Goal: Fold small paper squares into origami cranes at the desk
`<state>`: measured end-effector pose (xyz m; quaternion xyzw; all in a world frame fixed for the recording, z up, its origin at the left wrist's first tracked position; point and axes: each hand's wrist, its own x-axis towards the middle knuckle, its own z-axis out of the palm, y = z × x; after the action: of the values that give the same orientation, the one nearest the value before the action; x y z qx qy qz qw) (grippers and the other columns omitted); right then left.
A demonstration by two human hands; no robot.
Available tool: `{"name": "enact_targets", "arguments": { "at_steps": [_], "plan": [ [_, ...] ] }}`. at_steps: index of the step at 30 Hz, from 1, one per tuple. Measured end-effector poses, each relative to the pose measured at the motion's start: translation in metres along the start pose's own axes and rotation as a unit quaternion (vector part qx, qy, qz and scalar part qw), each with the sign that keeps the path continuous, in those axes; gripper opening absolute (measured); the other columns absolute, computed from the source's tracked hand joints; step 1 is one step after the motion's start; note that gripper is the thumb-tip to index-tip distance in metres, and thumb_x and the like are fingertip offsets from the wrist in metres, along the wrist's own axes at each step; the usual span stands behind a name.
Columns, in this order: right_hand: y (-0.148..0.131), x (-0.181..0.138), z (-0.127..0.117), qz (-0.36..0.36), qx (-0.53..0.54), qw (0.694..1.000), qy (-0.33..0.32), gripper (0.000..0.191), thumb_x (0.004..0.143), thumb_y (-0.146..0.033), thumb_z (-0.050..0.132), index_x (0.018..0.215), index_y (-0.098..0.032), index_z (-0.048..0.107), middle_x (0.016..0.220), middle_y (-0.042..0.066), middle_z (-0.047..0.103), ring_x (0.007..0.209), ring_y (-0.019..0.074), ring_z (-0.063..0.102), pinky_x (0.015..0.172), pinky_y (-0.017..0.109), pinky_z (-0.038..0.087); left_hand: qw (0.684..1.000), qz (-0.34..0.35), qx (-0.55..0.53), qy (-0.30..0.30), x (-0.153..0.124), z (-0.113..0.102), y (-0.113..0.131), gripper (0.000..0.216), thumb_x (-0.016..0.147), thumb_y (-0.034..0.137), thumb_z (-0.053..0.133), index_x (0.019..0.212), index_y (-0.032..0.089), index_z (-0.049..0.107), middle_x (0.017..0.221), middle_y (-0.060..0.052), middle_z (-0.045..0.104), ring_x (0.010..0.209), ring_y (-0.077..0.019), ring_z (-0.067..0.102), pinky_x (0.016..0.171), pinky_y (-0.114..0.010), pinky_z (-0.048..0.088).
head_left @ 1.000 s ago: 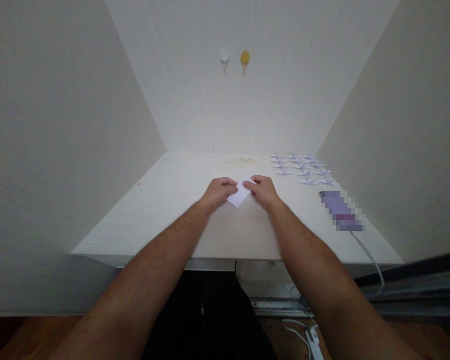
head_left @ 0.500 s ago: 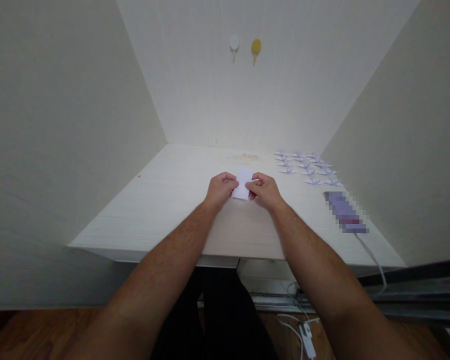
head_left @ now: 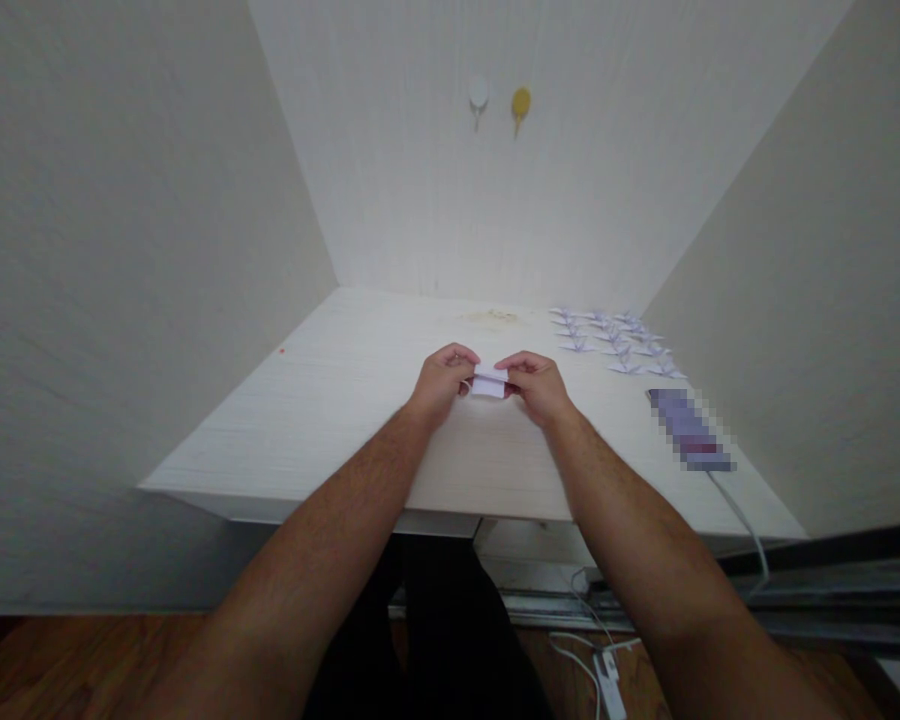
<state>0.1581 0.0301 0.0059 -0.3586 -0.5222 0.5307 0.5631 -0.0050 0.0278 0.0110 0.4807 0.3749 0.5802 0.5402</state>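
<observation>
Three pale walls close in the space: a back wall (head_left: 420, 200), a left wall (head_left: 135, 220) and a right wall (head_left: 817, 260). Between them spreads a white surface (head_left: 307, 420) with a faint grain. Two bare forearms reach over its near edge, with dark trousers (head_left: 450, 620) below and brown wooden floor (head_left: 97, 660) to either side. Folded paper cranes (head_left: 619, 348) stand in close rows at the far right of the surface. Nearer, by the right wall, lies a flat purple-grey object (head_left: 686, 425) masked by coarse squares; a pale cord (head_left: 746, 515) runs from its near end over the edge. A white power strip (head_left: 609, 685) rests on the floor.

The left hand (head_left: 441, 380) has its fingers drawn in at the left edge of a small white paper (head_left: 489, 386), and the right hand (head_left: 538, 383) pinches the right edge. The paper is between them, around the middle of the surface, with a fold line running across it; whether it touches the surface cannot be told. High on the back wall are a white hook (head_left: 479, 93) and a yellow hook (head_left: 521, 102). Smallest is a red speck (head_left: 282, 351) near the surface's left edge.
</observation>
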Motion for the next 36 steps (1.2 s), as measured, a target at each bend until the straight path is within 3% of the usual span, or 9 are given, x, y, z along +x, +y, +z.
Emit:
{"name": "enact_targets", "arguments": {
  "at_steps": [4, 9, 12, 17, 21, 24, 29, 36],
  "plan": [
    [-0.001, -0.001, -0.002, 0.023, 0.004, 1.0, -0.004, 0.014, 0.056, -0.019, 0.072, 0.07, -0.017, 0.072, 0.058, 0.0, 0.066, 0.046, 0.0117, 0.058, 0.047, 0.024, 0.049, 1.0, -0.025, -0.009, 0.01, -0.001, 0.0, 0.004, 0.016, 0.059, 0.018, 0.066, 0.074, 0.017, 0.06, 0.055, 0.004, 0.052, 0.046, -0.0075, 0.045, 0.04, -0.02, 0.028],
    [-0.004, -0.001, -0.003, 0.019, 0.001, 1.0, 0.012, 0.015, 0.061, -0.023, 0.07, 0.073, -0.015, 0.073, 0.06, 0.002, 0.067, 0.05, 0.0121, 0.058, 0.049, 0.025, 0.05, 0.998, -0.058, -0.013, 0.006, -0.002, -0.002, 0.007, 0.025, 0.062, 0.03, 0.072, 0.08, 0.017, 0.06, 0.063, 0.001, 0.057, 0.052, -0.0098, 0.052, 0.041, -0.02, 0.033],
    [-0.006, -0.002, -0.001, 0.007, -0.04, 0.999, 0.026, 0.018, 0.062, -0.029, 0.073, 0.073, -0.015, 0.072, 0.061, 0.002, 0.067, 0.052, 0.012, 0.059, 0.05, 0.025, 0.049, 0.999, -0.035, 0.017, 0.008, -0.001, -0.003, 0.005, 0.031, 0.059, 0.028, 0.076, 0.083, 0.016, 0.06, 0.064, 0.001, 0.059, 0.052, -0.0098, 0.053, 0.044, -0.021, 0.038],
    [-0.005, -0.003, 0.001, 0.002, -0.088, 0.996, 0.021, 0.037, 0.06, -0.032, 0.078, 0.092, -0.017, 0.067, 0.058, -0.003, 0.064, 0.046, 0.0099, 0.053, 0.046, 0.022, 0.043, 0.995, 0.031, 0.096, 0.007, 0.0, -0.004, 0.001, 0.023, 0.059, 0.022, 0.075, 0.078, 0.015, 0.064, 0.064, 0.001, 0.062, 0.054, -0.0083, 0.053, 0.051, -0.021, 0.04],
    [0.001, 0.0, 0.0, 0.02, -0.105, 0.994, 0.026, 0.028, 0.059, -0.035, 0.078, 0.076, -0.016, 0.065, 0.052, -0.004, 0.058, 0.042, 0.0071, 0.045, 0.041, 0.021, 0.034, 0.991, 0.058, 0.121, -0.006, -0.001, -0.002, 0.001, 0.027, 0.06, 0.023, 0.076, 0.084, 0.015, 0.068, 0.074, -0.002, 0.067, 0.064, -0.01, 0.059, 0.061, -0.022, 0.045],
    [0.004, 0.001, -0.002, 0.008, -0.091, 0.995, 0.039, 0.027, 0.062, -0.038, 0.076, 0.074, -0.017, 0.063, 0.051, -0.004, 0.057, 0.041, 0.0076, 0.044, 0.04, 0.021, 0.033, 0.994, 0.027, 0.107, -0.005, -0.001, -0.002, 0.001, 0.038, 0.056, 0.024, 0.079, 0.091, 0.015, 0.067, 0.075, -0.001, 0.067, 0.063, -0.0107, 0.059, 0.061, -0.023, 0.046],
    [0.003, 0.001, -0.002, 0.003, -0.091, 0.995, 0.033, 0.029, 0.062, -0.038, 0.076, 0.076, -0.018, 0.061, 0.055, -0.003, 0.059, 0.043, 0.009, 0.047, 0.042, 0.022, 0.037, 0.988, 0.0, 0.15, 0.031, 0.0, -0.005, 0.002, 0.025, 0.058, 0.032, 0.077, 0.07, 0.015, 0.063, 0.059, 0.002, 0.061, 0.052, -0.009, 0.051, 0.052, -0.022, 0.039],
    [-0.004, -0.003, 0.004, -0.001, -0.121, 0.992, 0.042, 0.029, 0.059, -0.039, 0.077, 0.068, -0.018, 0.059, 0.054, -0.005, 0.054, 0.045, 0.0079, 0.042, 0.044, 0.023, 0.031, 0.985, 0.02, 0.171, 0.013, -0.001, -0.004, 0.002, 0.022, 0.06, 0.032, 0.076, 0.066, 0.015, 0.063, 0.06, 0.002, 0.06, 0.054, -0.0094, 0.051, 0.053, -0.022, 0.038]
  ]
}}
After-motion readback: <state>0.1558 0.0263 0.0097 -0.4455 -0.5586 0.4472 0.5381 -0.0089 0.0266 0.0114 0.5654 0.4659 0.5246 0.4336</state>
